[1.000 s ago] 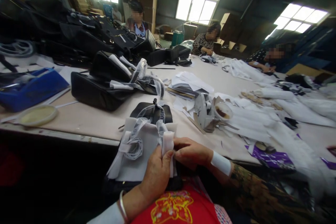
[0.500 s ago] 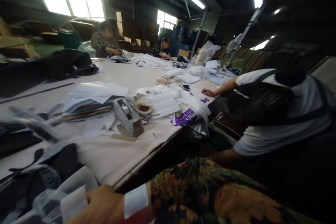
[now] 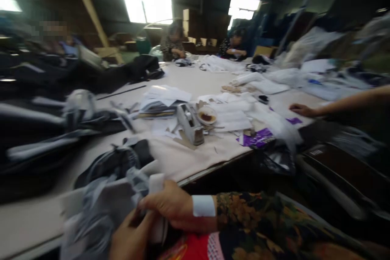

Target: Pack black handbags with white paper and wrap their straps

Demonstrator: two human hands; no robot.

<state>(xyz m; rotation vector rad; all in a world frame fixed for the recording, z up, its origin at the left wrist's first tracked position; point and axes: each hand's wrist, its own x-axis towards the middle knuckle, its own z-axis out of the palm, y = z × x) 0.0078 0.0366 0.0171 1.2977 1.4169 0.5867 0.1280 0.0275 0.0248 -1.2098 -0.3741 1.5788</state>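
Observation:
My right hand [image 3: 173,205], with a white band around the wrist, is closed on a folded white strip [image 3: 156,185] near the front edge of the table. Just below it, my left hand [image 3: 131,233] is closed at the side of a grey-and-white fabric bundle [image 3: 105,203], its fingertips close to those of my right hand. Blur hides the bundle's exact kind. Behind it lies a dark item with straps [image 3: 122,158], partly under clear wrapping.
A grey tape dispenser [image 3: 191,126] stands beside a bowl with brown liquid [image 3: 207,115] and a paper stack [image 3: 166,97]. Purple packaging [image 3: 257,138] lies by the table edge. Dark fabric [image 3: 33,138] fills the left. A co-worker's arm [image 3: 344,103] rests at the right.
The view has swung left, so the table's contents sit further right. My left hand has come into view beside my right hand, and the co-worker's head and torso have left the frame.

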